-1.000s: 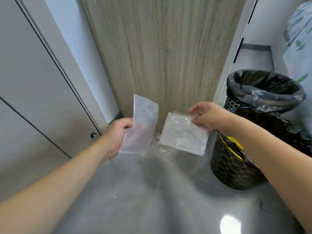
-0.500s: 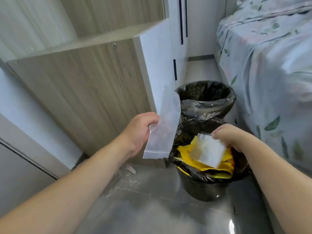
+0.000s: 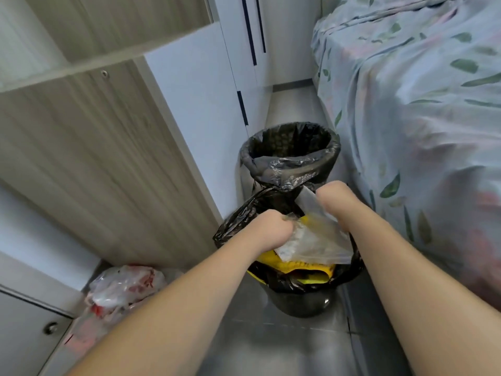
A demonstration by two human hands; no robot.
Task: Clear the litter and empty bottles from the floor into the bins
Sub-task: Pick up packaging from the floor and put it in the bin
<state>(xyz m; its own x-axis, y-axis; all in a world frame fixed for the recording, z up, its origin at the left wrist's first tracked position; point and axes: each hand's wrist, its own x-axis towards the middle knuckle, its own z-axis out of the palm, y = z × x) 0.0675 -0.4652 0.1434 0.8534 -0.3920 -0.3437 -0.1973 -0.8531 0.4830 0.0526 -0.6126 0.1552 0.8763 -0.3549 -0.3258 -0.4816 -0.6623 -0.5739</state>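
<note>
While both fists hang over the near bin (image 3: 295, 297), the left hand (image 3: 271, 229) grips a clear plastic bag (image 3: 311, 242). Just beside it, the right hand (image 3: 339, 202) pinches another clear bag (image 3: 307, 198).

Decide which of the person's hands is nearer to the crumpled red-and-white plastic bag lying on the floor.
Left. The left hand is over the near bin's left rim, on the side where the plastic bag lies; the right hand is at the bin's far right rim, farther away.

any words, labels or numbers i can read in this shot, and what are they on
None can be read.
Yellow bag in the near bin: dark marks, too blurred to read.
Red and white plastic bag on the floor: red print, too blurred to read.
Clear plastic bags in both hands: no text visible.
</note>
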